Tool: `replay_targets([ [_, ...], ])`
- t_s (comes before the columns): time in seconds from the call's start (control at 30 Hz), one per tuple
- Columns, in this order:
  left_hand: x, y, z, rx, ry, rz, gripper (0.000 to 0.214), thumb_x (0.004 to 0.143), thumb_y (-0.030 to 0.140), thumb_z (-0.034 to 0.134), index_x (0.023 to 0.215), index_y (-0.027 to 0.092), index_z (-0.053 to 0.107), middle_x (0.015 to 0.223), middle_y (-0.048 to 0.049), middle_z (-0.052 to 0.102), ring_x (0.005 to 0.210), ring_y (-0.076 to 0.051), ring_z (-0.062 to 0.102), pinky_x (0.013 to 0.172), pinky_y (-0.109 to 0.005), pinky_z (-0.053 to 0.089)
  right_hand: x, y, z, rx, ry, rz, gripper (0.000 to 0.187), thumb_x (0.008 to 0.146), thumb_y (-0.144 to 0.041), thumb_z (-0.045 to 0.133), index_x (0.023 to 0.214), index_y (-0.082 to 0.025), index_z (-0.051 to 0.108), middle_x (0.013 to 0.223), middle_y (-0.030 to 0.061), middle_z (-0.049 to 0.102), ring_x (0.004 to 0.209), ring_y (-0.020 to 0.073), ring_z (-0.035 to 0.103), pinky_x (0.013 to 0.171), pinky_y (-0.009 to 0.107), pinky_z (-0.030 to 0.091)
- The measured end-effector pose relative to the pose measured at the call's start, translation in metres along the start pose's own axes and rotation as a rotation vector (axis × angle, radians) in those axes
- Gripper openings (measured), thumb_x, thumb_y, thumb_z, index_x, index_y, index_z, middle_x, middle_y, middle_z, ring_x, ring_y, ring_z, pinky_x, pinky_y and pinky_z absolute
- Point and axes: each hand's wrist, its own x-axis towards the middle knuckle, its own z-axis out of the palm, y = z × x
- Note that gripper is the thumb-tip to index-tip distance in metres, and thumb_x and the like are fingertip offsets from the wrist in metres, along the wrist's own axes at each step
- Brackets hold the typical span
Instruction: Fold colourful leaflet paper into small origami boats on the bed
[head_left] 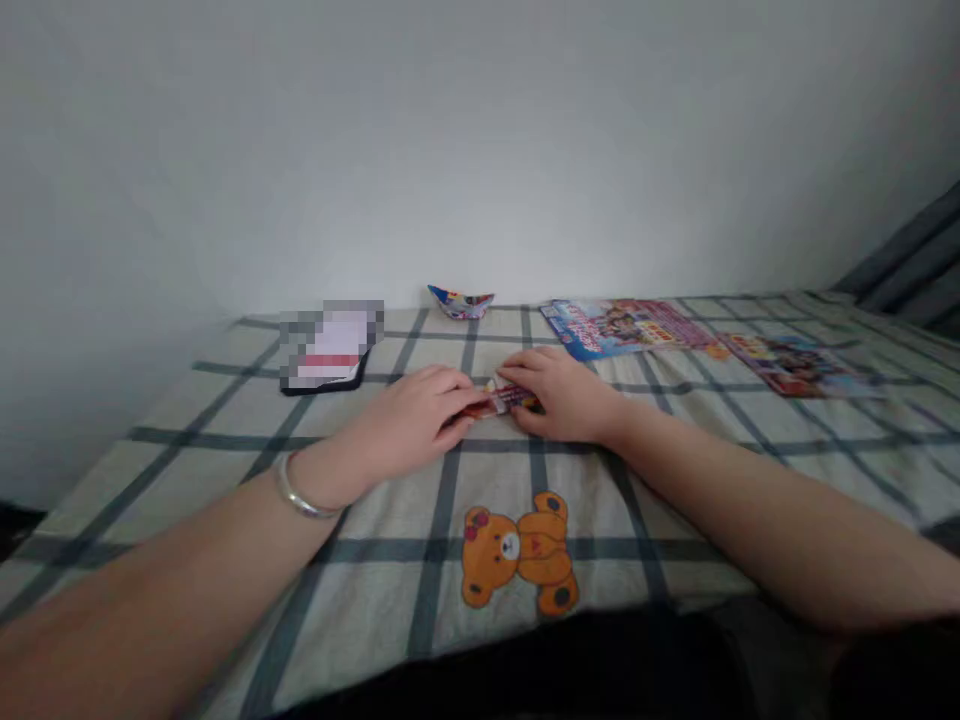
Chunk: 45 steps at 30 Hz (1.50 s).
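Note:
My left hand [409,420] and my right hand [564,395] meet in the middle of a checked bedsheet [225,440]. Between them lies a small folded piece of colourful printed paper [501,401], red and dark. Fingers of both hands are curled and pressed onto it, pinching it from the two sides. Much of the paper is hidden under the fingers. A silver bangle [300,495] sits on my left wrist.
A folded paper boat [460,301] stands by the white wall. Two colourful printed sheets [626,326] [795,362] lie at the back right. A blurred flat object on a dark case [330,350] lies back left. An orange bear print [521,550] marks the sheet near me.

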Motion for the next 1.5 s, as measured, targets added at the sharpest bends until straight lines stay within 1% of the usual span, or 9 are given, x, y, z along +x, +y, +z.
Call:
replay_targets([
  [0.13,0.001,0.002,0.001,-0.005,0.002,0.006,0.028,0.096,0.027,0.047,0.118,0.019,0.062,0.11,-0.0084,0.061,0.103,-0.022,0.055,0.093,-0.04,0.047,-0.001,0.002,0.0,0.013,0.016,-0.018,0.047,0.082,-0.029,0.057,0.127,-0.013,0.06,0.124,0.0134,0.061,0.114,0.0277,0.054,0.102,0.044,0.041],
  [0.37,0.003,0.007,-0.004,0.045,0.003,-0.036,0.022,0.093,0.029,0.051,0.104,0.016,0.065,0.103,-0.0082,0.064,0.099,-0.023,0.058,0.089,-0.038,0.047,-0.001,0.002,-0.004,0.056,0.055,-0.073,0.033,0.08,-0.023,0.06,0.111,-0.016,0.069,0.115,0.0107,0.066,0.108,0.0248,0.057,0.097,0.041,0.043],
  [0.53,0.002,0.007,-0.008,0.143,-0.014,0.0,0.024,0.095,0.031,0.048,0.095,0.016,0.067,0.097,-0.007,0.068,0.092,-0.023,0.062,0.084,-0.038,0.049,-0.001,0.002,-0.005,0.048,0.043,-0.095,0.029,0.082,-0.023,0.06,0.108,-0.017,0.071,0.114,0.0098,0.069,0.102,0.0233,0.061,0.091,0.038,0.046],
  [0.73,0.0,0.007,-0.009,0.26,0.015,0.113,0.023,0.095,0.027,0.049,0.088,0.016,0.067,0.087,-0.0058,0.068,0.084,-0.022,0.062,0.079,-0.037,0.048,-0.001,-0.003,-0.01,-0.053,-0.004,-0.097,0.022,0.086,-0.024,0.054,0.096,-0.016,0.072,0.102,0.0088,0.071,0.093,0.0214,0.063,0.083,0.033,0.046],
  [0.87,0.001,0.009,-0.01,0.243,-0.003,0.056,0.02,0.093,0.027,0.051,0.082,0.017,0.064,0.083,-0.0045,0.065,0.079,-0.021,0.06,0.074,-0.036,0.047,-0.001,-0.008,-0.013,-0.15,-0.039,-0.074,0.018,0.086,-0.024,0.053,0.091,-0.015,0.068,0.093,0.0079,0.071,0.087,0.0206,0.062,0.075,0.031,0.042],
  [1.13,0.001,0.009,-0.009,0.122,0.002,-0.132,0.024,0.093,0.038,0.052,0.1,0.018,0.062,0.094,-0.0064,0.065,0.09,-0.023,0.061,0.079,-0.037,0.048,-0.002,-0.01,-0.009,-0.262,-0.011,-0.028,0.02,0.092,-0.024,0.045,0.087,-0.017,0.063,0.083,0.0049,0.071,0.069,0.0159,0.059,0.057,0.03,0.028],
  [1.3,-0.001,0.004,-0.008,0.042,0.05,-0.191,0.029,0.092,0.042,0.054,0.106,0.018,0.062,0.102,-0.0069,0.066,0.096,-0.025,0.061,0.084,-0.04,0.048,-0.002,-0.007,-0.006,-0.17,0.056,0.032,0.022,0.091,-0.025,0.044,0.09,-0.017,0.065,0.083,0.0056,0.071,0.068,0.0156,0.06,0.057,0.028,0.032],
  [1.37,-0.002,0.003,-0.007,-0.032,0.094,-0.189,0.027,0.091,0.038,0.056,0.109,0.018,0.061,0.105,-0.0064,0.066,0.099,-0.024,0.06,0.086,-0.039,0.048,-0.001,-0.007,-0.005,-0.041,0.092,0.037,0.02,0.089,-0.023,0.046,0.093,-0.017,0.065,0.086,0.0056,0.071,0.073,0.0154,0.062,0.062,0.026,0.037],
  [1.5,0.0,0.002,-0.006,-0.222,0.178,-0.106,0.013,0.093,0.027,0.053,0.099,0.02,0.062,0.099,-0.0036,0.062,0.096,-0.018,0.058,0.086,-0.034,0.049,0.0,-0.008,-0.003,0.296,0.128,0.004,0.02,0.085,-0.016,0.048,0.096,-0.017,0.065,0.091,0.0039,0.071,0.079,0.0129,0.064,0.071,0.023,0.045],
])
